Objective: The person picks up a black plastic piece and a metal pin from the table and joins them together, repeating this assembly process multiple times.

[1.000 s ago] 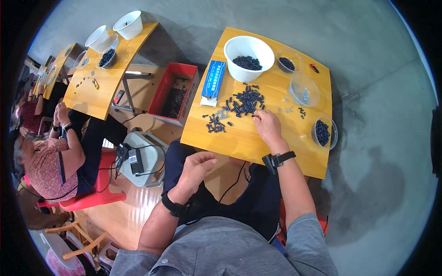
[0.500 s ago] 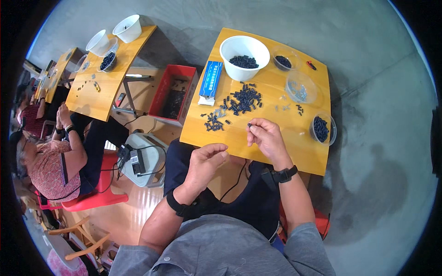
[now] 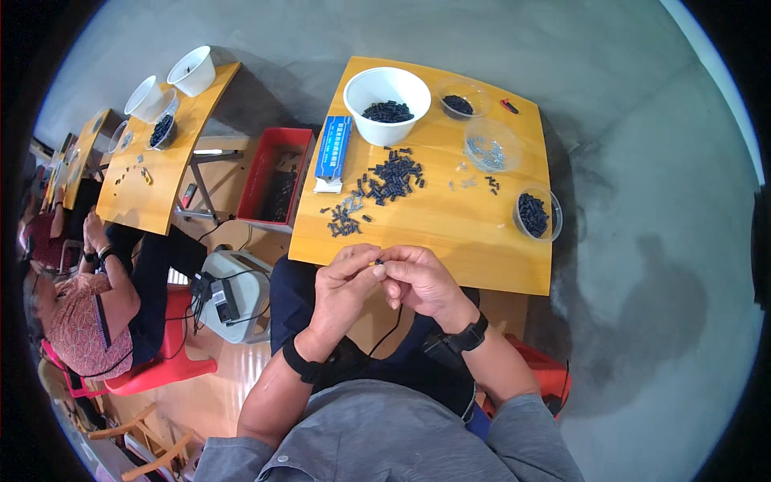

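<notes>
My left hand point(image 3: 344, 292) and my right hand point(image 3: 427, 284) meet in front of the table's near edge, fingertips touching. Between them sits a small black part point(image 3: 378, 262), pinched by thumb and finger from both sides; the fingers hide most of it. Just beyond the hands, on the wooden table point(image 3: 450, 241), lies a loose pile of short black cylindrical pieces point(image 3: 393, 175). Nearer and to its left is a smaller scatter of dark bits point(image 3: 345, 223), with some clear or silvery ones among them.
A white bowl point(image 3: 361, 84) of black pieces stands at the back, beside a blue box point(image 3: 333, 149). Clear tubs of parts, including one of silvery bits point(image 3: 487, 151), line the right side. A red bin point(image 3: 257, 173) is left; another person point(image 3: 88, 313) sits farther left.
My right hand has come left and down, bringing the black part to my left hand. The hands were apart and now touch. The view has shifted slightly.
</notes>
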`<state>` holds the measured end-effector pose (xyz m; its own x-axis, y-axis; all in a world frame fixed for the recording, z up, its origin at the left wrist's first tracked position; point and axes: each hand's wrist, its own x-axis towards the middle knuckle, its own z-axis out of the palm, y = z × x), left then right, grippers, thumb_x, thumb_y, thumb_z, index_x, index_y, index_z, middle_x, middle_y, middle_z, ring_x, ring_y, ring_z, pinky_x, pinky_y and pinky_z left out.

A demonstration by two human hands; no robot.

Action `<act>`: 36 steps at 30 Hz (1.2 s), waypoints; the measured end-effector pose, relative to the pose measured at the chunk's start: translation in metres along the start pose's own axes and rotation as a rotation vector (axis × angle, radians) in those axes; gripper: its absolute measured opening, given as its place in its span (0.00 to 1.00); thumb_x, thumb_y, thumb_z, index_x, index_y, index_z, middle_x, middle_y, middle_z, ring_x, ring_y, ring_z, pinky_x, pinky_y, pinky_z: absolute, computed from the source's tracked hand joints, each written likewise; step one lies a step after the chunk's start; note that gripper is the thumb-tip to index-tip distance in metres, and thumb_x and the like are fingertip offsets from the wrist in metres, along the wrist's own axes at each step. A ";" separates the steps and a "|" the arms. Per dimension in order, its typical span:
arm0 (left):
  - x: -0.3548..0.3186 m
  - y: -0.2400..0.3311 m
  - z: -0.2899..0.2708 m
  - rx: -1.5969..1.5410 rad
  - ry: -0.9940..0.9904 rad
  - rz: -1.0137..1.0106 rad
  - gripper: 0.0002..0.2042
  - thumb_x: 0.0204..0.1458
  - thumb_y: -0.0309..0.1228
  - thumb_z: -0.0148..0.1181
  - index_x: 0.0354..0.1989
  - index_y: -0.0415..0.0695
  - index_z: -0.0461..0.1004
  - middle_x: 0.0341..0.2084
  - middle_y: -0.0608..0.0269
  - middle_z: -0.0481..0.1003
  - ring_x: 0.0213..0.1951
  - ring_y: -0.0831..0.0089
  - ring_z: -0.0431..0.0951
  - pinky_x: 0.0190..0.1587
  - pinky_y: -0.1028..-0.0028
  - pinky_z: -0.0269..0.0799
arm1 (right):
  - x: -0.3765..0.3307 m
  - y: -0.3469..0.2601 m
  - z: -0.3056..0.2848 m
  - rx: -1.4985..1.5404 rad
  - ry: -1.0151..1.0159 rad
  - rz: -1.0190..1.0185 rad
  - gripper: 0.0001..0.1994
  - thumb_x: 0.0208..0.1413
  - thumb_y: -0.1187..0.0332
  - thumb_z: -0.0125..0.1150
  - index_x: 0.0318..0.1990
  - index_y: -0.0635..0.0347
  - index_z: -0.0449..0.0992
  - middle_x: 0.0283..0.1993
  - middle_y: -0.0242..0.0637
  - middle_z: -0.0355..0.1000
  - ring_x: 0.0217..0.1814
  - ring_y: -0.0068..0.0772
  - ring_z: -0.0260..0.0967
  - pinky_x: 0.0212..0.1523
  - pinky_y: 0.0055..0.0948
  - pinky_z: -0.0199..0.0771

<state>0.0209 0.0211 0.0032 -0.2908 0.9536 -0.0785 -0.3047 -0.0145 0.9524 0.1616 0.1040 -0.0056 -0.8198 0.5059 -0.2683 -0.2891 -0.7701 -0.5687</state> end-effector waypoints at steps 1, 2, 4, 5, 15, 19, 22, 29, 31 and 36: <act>-0.001 0.002 0.000 -0.002 0.005 0.013 0.10 0.50 0.17 0.57 0.41 0.36 0.76 0.45 0.59 0.71 0.44 0.74 0.72 0.46 0.77 0.70 | 0.000 -0.002 0.003 0.043 -0.003 0.020 0.08 0.59 0.73 0.53 0.43 0.68 0.72 0.29 0.35 0.72 0.23 0.21 0.70 0.22 0.23 0.76; 0.000 0.003 0.000 -0.004 0.010 0.025 0.09 0.49 0.17 0.58 0.40 0.36 0.77 0.44 0.59 0.71 0.45 0.73 0.72 0.47 0.77 0.69 | 0.000 -0.004 0.007 0.051 0.010 0.035 0.08 0.59 0.72 0.53 0.42 0.67 0.72 0.28 0.34 0.71 0.21 0.21 0.69 0.22 0.23 0.77; 0.001 0.005 -0.001 0.020 0.006 0.044 0.09 0.49 0.17 0.58 0.39 0.36 0.77 0.44 0.58 0.71 0.45 0.74 0.72 0.47 0.77 0.68 | 0.001 -0.006 0.008 0.033 0.016 0.048 0.08 0.59 0.71 0.54 0.41 0.67 0.72 0.27 0.34 0.71 0.21 0.21 0.69 0.22 0.23 0.77; 0.002 0.006 -0.001 0.045 0.005 0.062 0.09 0.49 0.17 0.58 0.39 0.36 0.77 0.45 0.58 0.72 0.46 0.74 0.71 0.48 0.77 0.68 | 0.002 -0.007 0.008 0.017 0.021 0.063 0.08 0.58 0.71 0.54 0.41 0.66 0.73 0.26 0.33 0.71 0.20 0.21 0.69 0.21 0.23 0.76; -0.002 0.010 -0.013 -0.007 -0.028 -0.179 0.06 0.52 0.20 0.56 0.37 0.35 0.76 0.29 0.61 0.78 0.29 0.77 0.75 0.34 0.78 0.71 | 0.044 -0.077 -0.143 -1.384 0.797 -0.448 0.07 0.51 0.72 0.55 0.34 0.66 0.75 0.25 0.47 0.73 0.27 0.39 0.73 0.30 0.33 0.73; -0.008 0.004 -0.017 -0.067 -0.013 -0.226 0.06 0.53 0.21 0.56 0.37 0.35 0.76 0.29 0.61 0.77 0.28 0.77 0.75 0.33 0.78 0.72 | 0.055 -0.085 -0.144 -1.510 0.928 -0.357 0.07 0.48 0.71 0.56 0.33 0.64 0.75 0.31 0.52 0.74 0.34 0.49 0.73 0.36 0.39 0.72; -0.007 0.000 -0.019 -0.104 0.001 -0.250 0.06 0.53 0.21 0.56 0.37 0.35 0.76 0.28 0.61 0.77 0.28 0.78 0.75 0.32 0.78 0.72 | 0.062 -0.087 -0.136 -1.698 0.943 -0.390 0.07 0.49 0.69 0.56 0.33 0.62 0.76 0.32 0.51 0.74 0.35 0.52 0.72 0.36 0.41 0.72; -0.009 -0.014 -0.027 -0.032 0.035 -0.297 0.06 0.52 0.21 0.57 0.37 0.34 0.76 0.25 0.60 0.77 0.26 0.78 0.75 0.31 0.79 0.71 | 0.053 -0.085 -0.127 -1.838 0.741 -0.355 0.06 0.49 0.70 0.55 0.34 0.59 0.76 0.37 0.49 0.74 0.39 0.50 0.72 0.41 0.42 0.71; -0.009 -0.016 -0.029 0.020 0.018 -0.293 0.06 0.52 0.21 0.57 0.37 0.34 0.75 0.25 0.60 0.77 0.26 0.78 0.75 0.31 0.79 0.71 | 0.049 -0.085 -0.133 -1.765 0.766 -0.358 0.07 0.49 0.71 0.55 0.35 0.61 0.76 0.37 0.50 0.74 0.40 0.50 0.72 0.41 0.42 0.71; -0.007 -0.014 -0.024 0.007 0.042 -0.311 0.06 0.52 0.21 0.57 0.37 0.34 0.76 0.24 0.61 0.77 0.26 0.78 0.75 0.31 0.79 0.71 | 0.046 -0.088 -0.138 -1.685 0.769 -0.429 0.08 0.48 0.74 0.55 0.37 0.65 0.75 0.36 0.53 0.73 0.39 0.51 0.72 0.41 0.42 0.70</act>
<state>0.0058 0.0071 -0.0166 -0.2218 0.8989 -0.3780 -0.3787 0.2778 0.8828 0.2171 0.2485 -0.0752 -0.3299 0.9378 0.1082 0.7195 0.3239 -0.6144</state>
